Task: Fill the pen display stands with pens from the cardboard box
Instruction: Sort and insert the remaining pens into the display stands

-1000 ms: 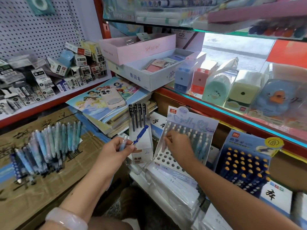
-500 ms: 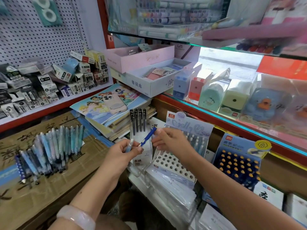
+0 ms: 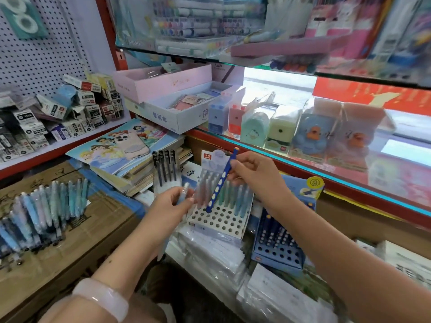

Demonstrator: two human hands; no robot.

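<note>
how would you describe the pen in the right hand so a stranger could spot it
Find the white display stand with round holes at centre. Just above it, the right hand pinches a dark blue pen, held slanted. Unlike the pale pastel pens standing behind it, it has white oval dots along its barrel.

The slim plastic pen (image 3: pixel 220 181) is dark blue with pale dots. The perforated display stand (image 3: pixel 218 220) is white. The loose pens (image 3: pixel 44 213) on the brown cardboard box (image 3: pixel 70 250) are pastel blue.

head cam | looks forward-down | close over hands (wide-angle) | shelves (image 3: pixel 303 159) ahead
</note>
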